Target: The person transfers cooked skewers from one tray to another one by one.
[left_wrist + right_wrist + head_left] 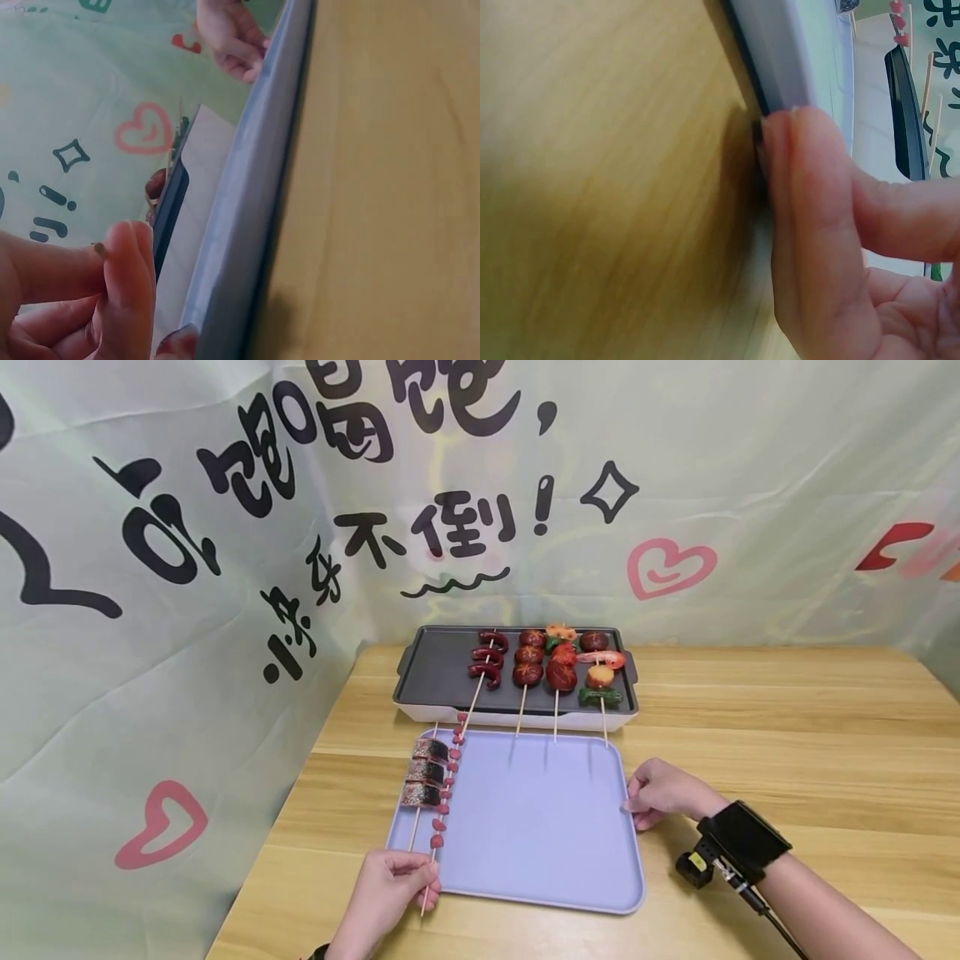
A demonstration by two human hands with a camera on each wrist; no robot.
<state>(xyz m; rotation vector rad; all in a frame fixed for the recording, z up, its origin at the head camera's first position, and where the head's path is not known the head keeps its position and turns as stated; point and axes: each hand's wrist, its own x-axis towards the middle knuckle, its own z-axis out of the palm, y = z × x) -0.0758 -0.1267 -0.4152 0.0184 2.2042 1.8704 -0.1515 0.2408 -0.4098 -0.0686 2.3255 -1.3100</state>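
nearest the head camera, the left hand (392,885) pinches the bare lower stick of a skewer of small red pieces (447,782), which slants over the left side of a pale blue tray (540,827). just beside it, on the left, lies a skewer of three dark-and-pale rolls (424,772). the right hand (667,791) grips the tray's right edge between thumb and fingers; the right wrist view brings that hold up close, fingers along the outside of the rim. the left wrist view catches the blunt stick end (99,249) poking out between thumb and finger, a detail too small in the head view. only the head view takes in the whole dark grill plate (438,668) behind the tray, with four loaded skewers (528,656) whose sticks overhang its front edge.
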